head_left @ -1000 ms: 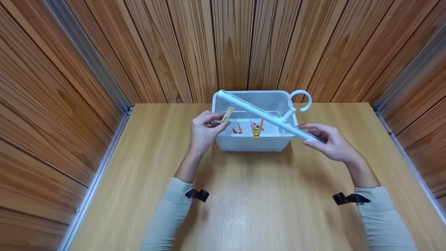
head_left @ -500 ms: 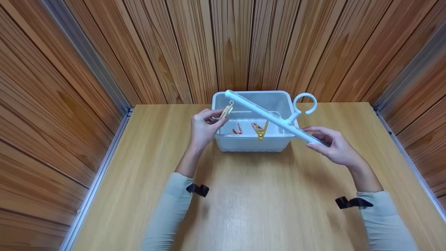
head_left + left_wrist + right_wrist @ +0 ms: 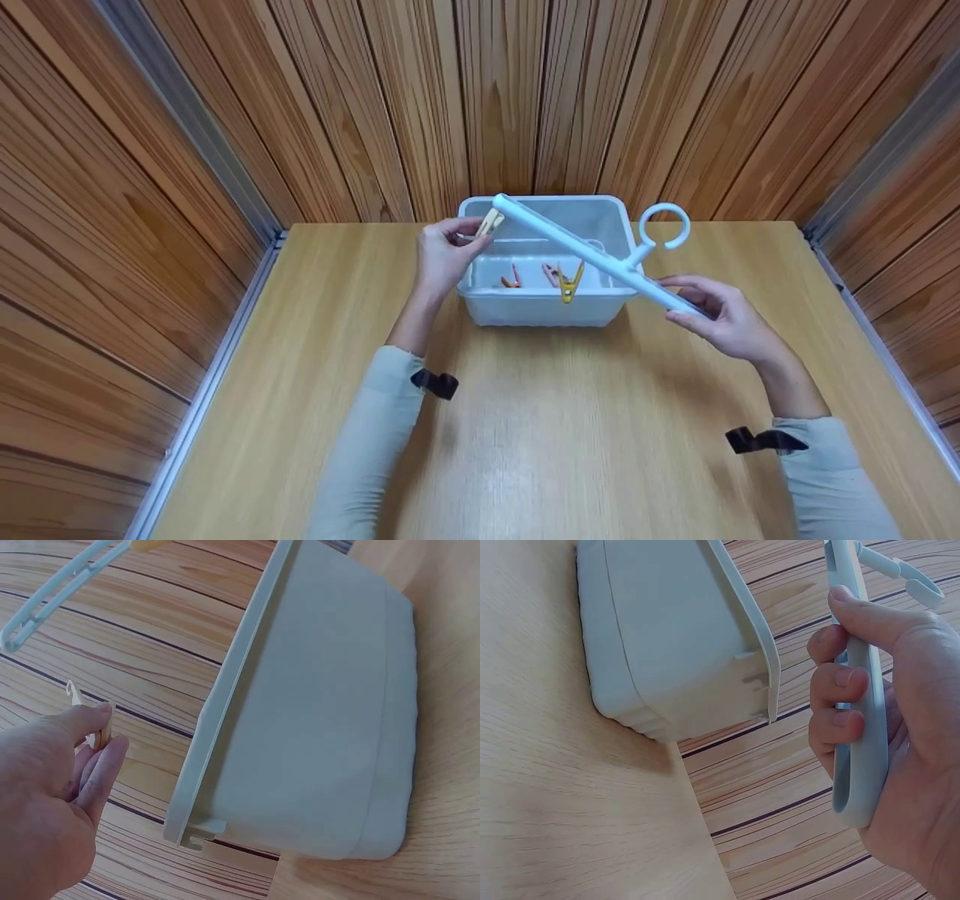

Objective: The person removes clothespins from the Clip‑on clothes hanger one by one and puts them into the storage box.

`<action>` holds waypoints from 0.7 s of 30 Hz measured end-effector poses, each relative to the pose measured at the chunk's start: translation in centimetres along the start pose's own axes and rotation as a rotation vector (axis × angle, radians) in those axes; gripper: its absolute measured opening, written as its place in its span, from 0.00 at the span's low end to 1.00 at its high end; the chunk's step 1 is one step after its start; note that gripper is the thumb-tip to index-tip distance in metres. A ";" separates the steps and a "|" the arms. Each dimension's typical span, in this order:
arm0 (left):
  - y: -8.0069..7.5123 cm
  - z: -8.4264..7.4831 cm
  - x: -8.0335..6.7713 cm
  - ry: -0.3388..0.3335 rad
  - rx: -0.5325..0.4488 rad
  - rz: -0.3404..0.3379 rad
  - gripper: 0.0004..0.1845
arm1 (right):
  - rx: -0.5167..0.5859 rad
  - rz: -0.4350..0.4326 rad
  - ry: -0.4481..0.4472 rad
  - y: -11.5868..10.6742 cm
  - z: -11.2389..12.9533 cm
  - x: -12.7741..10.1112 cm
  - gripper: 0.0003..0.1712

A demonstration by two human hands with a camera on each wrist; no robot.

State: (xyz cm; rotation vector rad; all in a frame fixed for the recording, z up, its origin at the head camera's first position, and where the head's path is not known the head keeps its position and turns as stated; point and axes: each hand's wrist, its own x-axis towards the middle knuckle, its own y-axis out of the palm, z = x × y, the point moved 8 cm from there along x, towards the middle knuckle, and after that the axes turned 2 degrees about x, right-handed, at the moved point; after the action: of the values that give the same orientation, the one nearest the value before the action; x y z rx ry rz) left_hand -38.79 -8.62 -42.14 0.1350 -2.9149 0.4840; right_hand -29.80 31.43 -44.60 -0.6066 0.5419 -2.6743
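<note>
My left hand (image 3: 442, 259) pinches a cream clothespin (image 3: 490, 222) between thumb and fingers. A small hook shows at one end of that clothespin (image 3: 76, 692) in the left wrist view. In the head view its tip lies right by the raised left end of a light blue clothes hanger (image 3: 577, 244). My right hand (image 3: 720, 315) grips the lower right end of this hanger, fingers wrapped round the slotted bar (image 3: 868, 742). The hanger slants over the bin, its round hook to the upper right. A yellow clothespin (image 3: 568, 289) hangs from the bar.
A white plastic bin (image 3: 544, 309) stands on the wooden table (image 3: 555, 420) near the back wall. Orange (image 3: 511, 281) and pink clothespins (image 3: 551, 275) lie inside it. Wood-panelled walls (image 3: 495, 97) enclose the table at back and sides.
The hanger has shifted right and slightly down with my right hand, and the yellow clothespin has moved with it. My left hand has brought the cream clothespin up towards the hanger's left end.
</note>
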 end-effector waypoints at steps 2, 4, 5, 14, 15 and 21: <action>0.2 0.1 0.5 -0.020 0.010 0.007 0.15 | -0.005 -0.002 0.010 -0.1 -0.1 -0.1 0.25; 0.3 0.2 1.0 -0.037 0.011 0.013 0.15 | -0.004 -0.003 0.014 -0.1 -0.2 -0.1 0.25; 0.4 0.3 1.2 -0.042 0.011 0.015 0.15 | -0.004 -0.003 0.011 -0.1 -0.1 -0.1 0.25; 1.2 1.1 2.2 -0.054 -0.004 0.034 0.16 | 0.028 0.001 -0.005 0.0 0.1 -0.1 0.26; 1.2 1.2 2.2 -0.051 -0.005 0.034 0.16 | 0.028 0.002 -0.007 0.1 0.1 -0.1 0.26; 1.3 1.2 1.9 -0.012 -0.027 0.030 0.17 | 0.008 -0.001 0.003 0.1 0.1 0.0 0.25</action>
State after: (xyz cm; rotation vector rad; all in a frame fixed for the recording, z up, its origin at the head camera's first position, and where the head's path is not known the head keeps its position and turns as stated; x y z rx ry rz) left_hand -40.97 -7.90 -43.35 0.0915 -2.9373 0.4494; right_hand -29.72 31.31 -44.51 -0.6010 0.5322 -2.6777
